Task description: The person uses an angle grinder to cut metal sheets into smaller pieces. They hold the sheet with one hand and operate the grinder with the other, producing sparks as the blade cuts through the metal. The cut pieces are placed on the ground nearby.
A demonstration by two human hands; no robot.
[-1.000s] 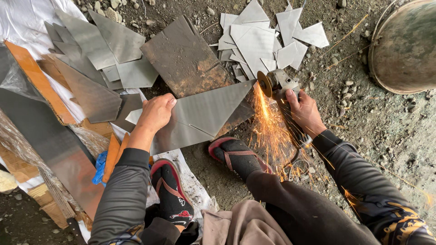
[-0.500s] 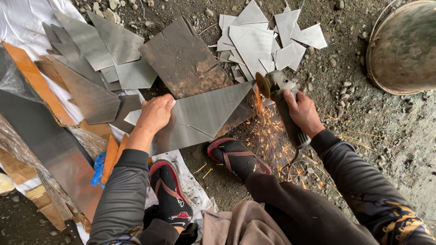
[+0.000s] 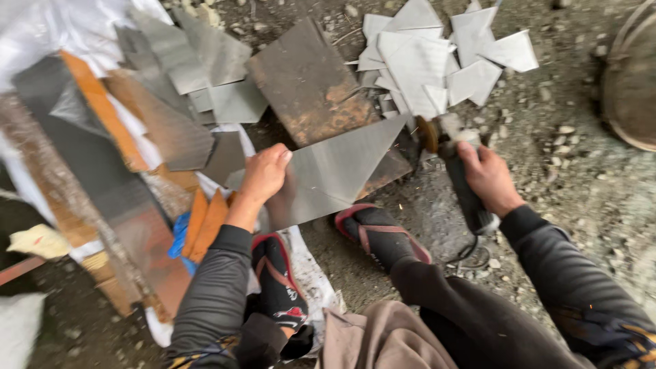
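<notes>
My left hand (image 3: 265, 175) presses flat on a shiny triangular metal sheet (image 3: 335, 171) lying on the ground. My right hand (image 3: 486, 176) grips the black body of an angle grinder (image 3: 456, 164), whose disc sits just off the sheet's pointed right tip. Only one or two faint sparks show. My right foot in a red-edged sandal (image 3: 381, 234) rests just below the sheet, and my left foot (image 3: 279, 280) stands on a white sack.
A rusty brown plate (image 3: 307, 82) lies behind the sheet. Several cut grey metal pieces (image 3: 437, 58) are piled at the top, with more sheets and orange strips (image 3: 137, 137) on the left. A round drum (image 3: 632, 82) stands at the right edge. The ground is gravelly dirt.
The heavy shower of sparks has died away. The grinder disc has come off the sheet's edge and sits beside its tip. My left hand stays pressed on the sheet.
</notes>
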